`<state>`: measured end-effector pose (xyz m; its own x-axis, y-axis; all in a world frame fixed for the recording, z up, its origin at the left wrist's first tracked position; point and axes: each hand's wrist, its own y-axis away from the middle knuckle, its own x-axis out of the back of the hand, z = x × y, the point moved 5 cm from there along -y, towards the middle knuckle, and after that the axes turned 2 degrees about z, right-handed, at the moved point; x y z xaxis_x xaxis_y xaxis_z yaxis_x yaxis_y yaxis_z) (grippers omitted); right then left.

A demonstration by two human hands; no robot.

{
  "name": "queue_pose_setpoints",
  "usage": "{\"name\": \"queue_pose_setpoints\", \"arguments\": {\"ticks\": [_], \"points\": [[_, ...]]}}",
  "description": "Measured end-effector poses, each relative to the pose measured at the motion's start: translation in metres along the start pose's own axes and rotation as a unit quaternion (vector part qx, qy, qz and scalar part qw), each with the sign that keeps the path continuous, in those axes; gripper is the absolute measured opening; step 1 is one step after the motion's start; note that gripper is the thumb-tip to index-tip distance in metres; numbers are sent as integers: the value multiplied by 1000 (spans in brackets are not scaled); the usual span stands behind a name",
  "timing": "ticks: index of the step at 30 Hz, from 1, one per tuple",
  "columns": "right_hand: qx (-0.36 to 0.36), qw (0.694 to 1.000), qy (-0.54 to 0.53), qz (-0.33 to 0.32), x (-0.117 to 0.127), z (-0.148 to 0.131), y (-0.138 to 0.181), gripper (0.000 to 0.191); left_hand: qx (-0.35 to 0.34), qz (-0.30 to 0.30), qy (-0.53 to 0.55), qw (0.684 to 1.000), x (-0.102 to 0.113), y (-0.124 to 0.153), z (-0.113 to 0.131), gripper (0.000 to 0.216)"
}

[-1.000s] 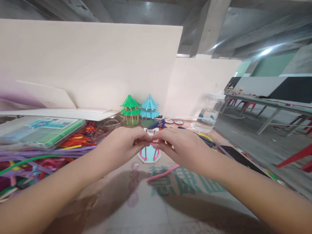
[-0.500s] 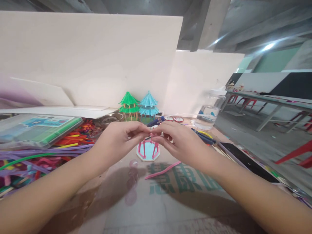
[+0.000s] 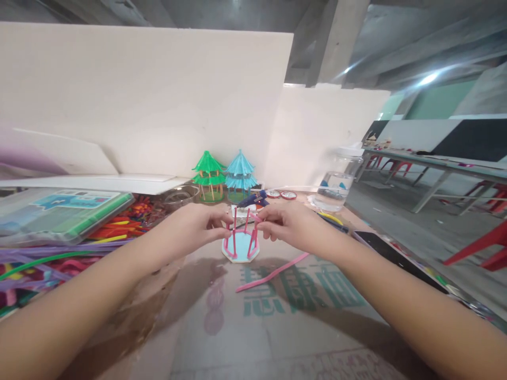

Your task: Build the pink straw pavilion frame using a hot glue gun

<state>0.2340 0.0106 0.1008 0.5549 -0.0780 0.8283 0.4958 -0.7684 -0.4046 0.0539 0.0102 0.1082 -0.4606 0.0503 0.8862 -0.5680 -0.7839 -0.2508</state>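
Note:
A small model with a light-blue octagonal base (image 3: 240, 252) and upright pink posts (image 3: 235, 237) stands on the table in front of me. My left hand (image 3: 194, 228) is curled, its fingertips pinched at the model's left side. My right hand (image 3: 287, 226) pinches a pink post at the model's right side. A loose pink stick (image 3: 271, 273) lies on the table just right of the base. The exact contact under both sets of fingertips is small and hard to make out.
Two finished pagoda models, green (image 3: 208, 177) and blue (image 3: 240, 176), stand behind, by a blue glue gun (image 3: 253, 199). Coloured sticks (image 3: 59, 253) and a clear plastic case (image 3: 59, 211) fill the left. A clear water jar (image 3: 336, 184) and black phone (image 3: 400, 261) sit right.
My hands, which met above the model, have parted and dropped to its two sides, so the pink posts now show between them. The view shifted slightly.

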Motion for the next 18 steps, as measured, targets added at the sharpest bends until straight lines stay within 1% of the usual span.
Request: {"name": "queue_pose_setpoints", "arguments": {"ticks": [4, 7, 10, 13, 16, 18], "points": [[-14, 999, -44, -15, -14, 12, -1, 16, -1, 17, -20, 1000, -14, -4, -4, 25], [-28, 998, -61, -16, -21, 14, -1, 16, 13, 33, -5, 999, -23, -8, -8, 24], [-41, 997, -58, -13, -23, 10, -3, 16, 35, 50, 29, 998, -29, -12, -12, 24], [-50, 997, -52, -11, -22, 4, -3, 16, 44, 52, 45, 997, -34, -13, -13, 26], [-47, 998, -45, -7, -22, 1, -3, 15, 37, 42, 32, 998, -38, -12, -12, 27], [-45, 998, -36, -4, -22, 0, -3, 15, 23, 52, 11, 998, -37, -12, -11, 26]]}}
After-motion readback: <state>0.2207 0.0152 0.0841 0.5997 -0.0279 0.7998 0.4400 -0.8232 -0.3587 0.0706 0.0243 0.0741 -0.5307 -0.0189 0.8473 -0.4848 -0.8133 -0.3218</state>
